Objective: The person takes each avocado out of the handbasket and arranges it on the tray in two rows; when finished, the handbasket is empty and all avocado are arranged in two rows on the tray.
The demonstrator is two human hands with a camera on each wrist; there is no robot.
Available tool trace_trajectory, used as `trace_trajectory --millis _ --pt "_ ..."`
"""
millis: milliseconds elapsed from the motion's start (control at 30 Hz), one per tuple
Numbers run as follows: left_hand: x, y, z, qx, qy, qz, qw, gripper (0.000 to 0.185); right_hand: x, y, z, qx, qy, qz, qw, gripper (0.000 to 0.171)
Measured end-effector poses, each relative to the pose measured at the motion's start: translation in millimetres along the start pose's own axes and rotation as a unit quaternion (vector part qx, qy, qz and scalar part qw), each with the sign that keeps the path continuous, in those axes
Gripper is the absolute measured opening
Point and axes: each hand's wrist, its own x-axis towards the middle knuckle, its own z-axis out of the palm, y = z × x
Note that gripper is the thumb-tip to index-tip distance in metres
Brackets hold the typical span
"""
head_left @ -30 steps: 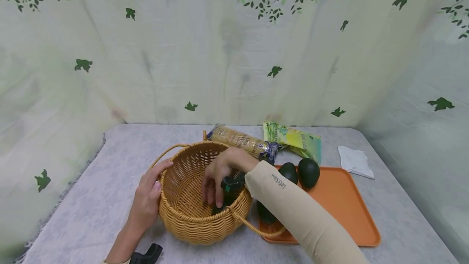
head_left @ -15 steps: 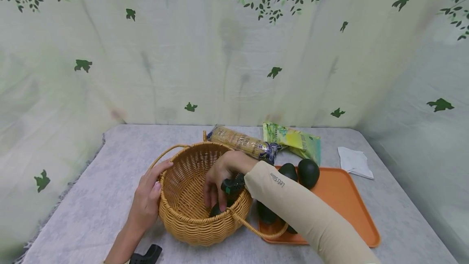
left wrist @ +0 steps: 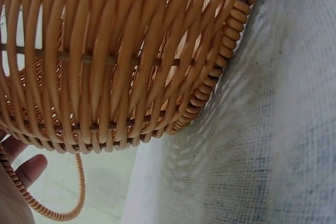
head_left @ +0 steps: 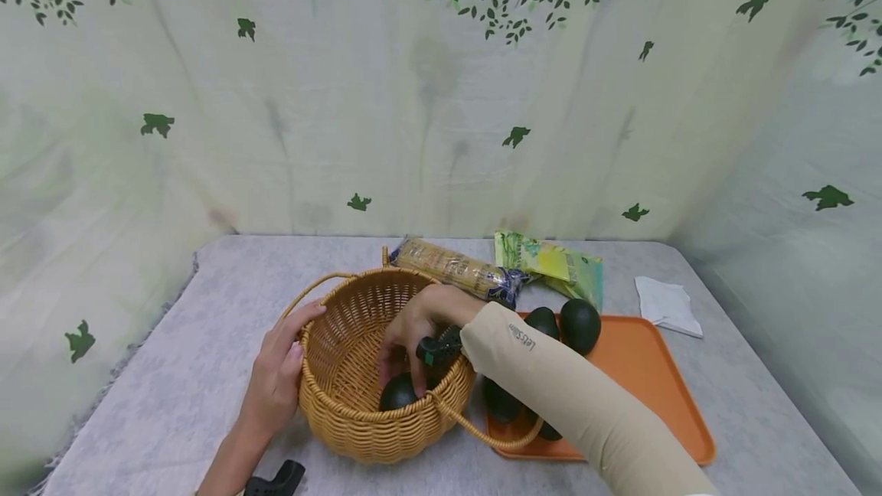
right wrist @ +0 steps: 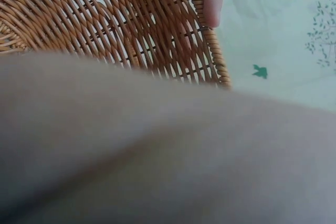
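Observation:
A round wicker basket (head_left: 372, 435) stands on the table in front of me, tilted a little in the head view. My left hand (head_left: 274, 377) holds its left rim, fingers over the edge and thumb outside. Inside, my right hand (head_left: 408, 339) reaches down to a dark avocado (head_left: 396, 392) at the near wall, with fingers behind it and the thumb at its right side. The right wrist view shows mostly a blurred hand surface and the wicker. On the orange tray (head_left: 648, 381) lie several more avocados (head_left: 580, 325), partly hidden by my right sleeve.
Behind the basket lies a clear packet of noodle-like sticks (head_left: 451, 262), with a green-yellow packet (head_left: 544, 259) to its right. A folded white tissue (head_left: 668, 305) rests right of the tray. One basket handle (head_left: 496, 438) hangs over the tray's near left corner.
The avocado under my right hand has come further into sight, shifting slightly left in the basket. My right forearm has moved a little; the left hand and basket stay put.

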Motion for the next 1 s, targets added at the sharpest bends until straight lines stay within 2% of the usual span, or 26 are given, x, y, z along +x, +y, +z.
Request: trace_trajectory --millis 133,267,400,500,567,767,1000 --pt "0.6 0.4 -0.4 0.001 0.001 0.003 1.0000 0.053 -0.4 0.9 -0.5 0.003 0.010 -0.006 1.000 0.059" --pt "-1.1 -0.1 -0.4 0.002 -0.006 -0.011 0.9999 0.053 -0.5 1.8 -0.7 -0.004 0.027 -0.052 0.998 0.060" --pt "-2.5 -1.2 -0.4 0.000 -0.012 -0.023 0.9997 0.053 -1.0 2.9 0.4 0.039 0.030 -0.090 0.995 0.057" --pt "-2.4 -1.4 -0.6 -0.001 -0.013 -0.024 0.9996 0.053 -1.3 2.9 2.1 0.099 0.026 -0.094 0.990 0.054" --pt "-2.2 -1.7 -0.6 0.000 -0.012 -0.023 0.9997 0.053 -1.7 2.3 2.7 0.108 0.031 -0.101 0.989 0.054" --pt "-2.2 -2.5 -1.2 0.001 -0.015 -0.031 0.9994 0.052 -4.4 -0.3 0.5 0.033 0.089 -0.132 0.987 0.055" --pt "-3.8 -2.7 -2.1 0.004 -0.023 -0.053 0.9983 0.052 -14.5 -4.6 -3.6 0.013 0.140 -0.179 0.974 0.055"
